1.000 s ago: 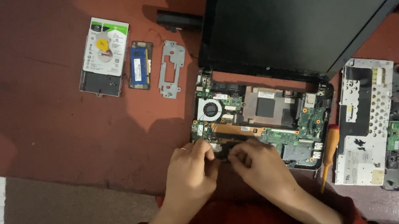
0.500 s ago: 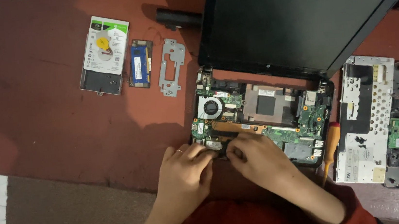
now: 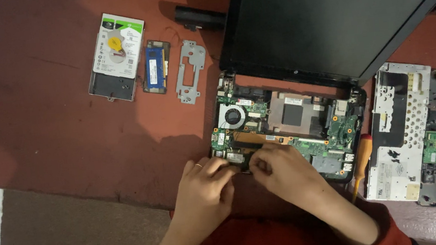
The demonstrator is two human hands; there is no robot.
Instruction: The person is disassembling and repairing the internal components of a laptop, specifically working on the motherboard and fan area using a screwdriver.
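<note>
your left hand [image 3: 203, 193] and right hand [image 3: 281, 172] have stayed close together, fingertips pinching at the motherboard [image 3: 287, 126] edge; what they grip is hidden.

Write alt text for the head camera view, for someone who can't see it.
Two bare hands, left hand and right hand, work at the near edge of an opened laptop's circuit board. A hard drive, memory module and metal bracket lie to the left.

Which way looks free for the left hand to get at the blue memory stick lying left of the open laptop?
Probably yes: the left hand is at the board's near edge, and only bare red surface separates it from the memory stick.
</note>
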